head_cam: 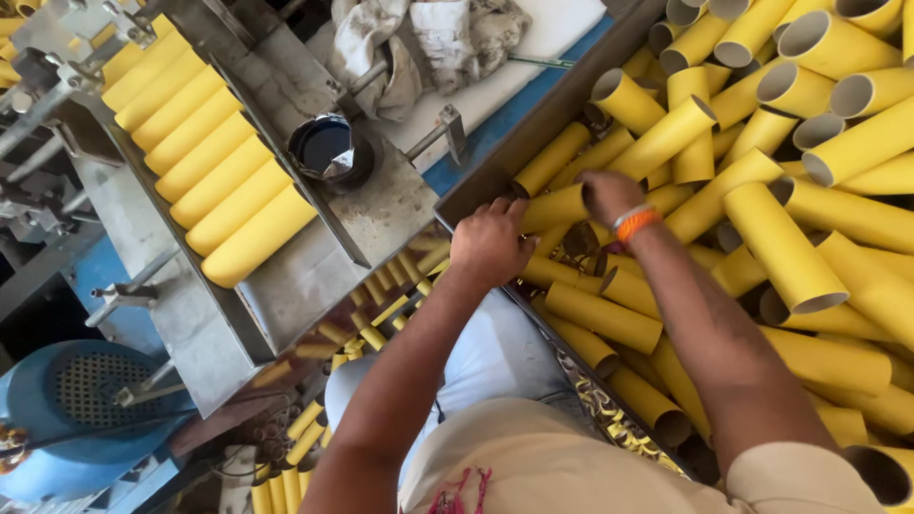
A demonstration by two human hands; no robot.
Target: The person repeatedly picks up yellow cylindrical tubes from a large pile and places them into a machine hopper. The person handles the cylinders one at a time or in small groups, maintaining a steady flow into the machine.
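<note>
In the bin: yellow tubes [781, 247] lying piled loose.
Left hand [490, 243]: curling over the bin's edge, touching one tube [552, 207].
Right hand [609, 195]: reaching among tubes — closure cannot be told.
Chute [214, 167]: carrying a tube row.

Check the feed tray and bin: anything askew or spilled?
Tubes in the slanted tray lie in a neat row. Small yellow tubes are scattered loose below the tray's edge, at odd angles. The bin's tubes are jumbled where both hands reach.

Orange wristband [636, 225], beige shirt [571, 466]
</note>
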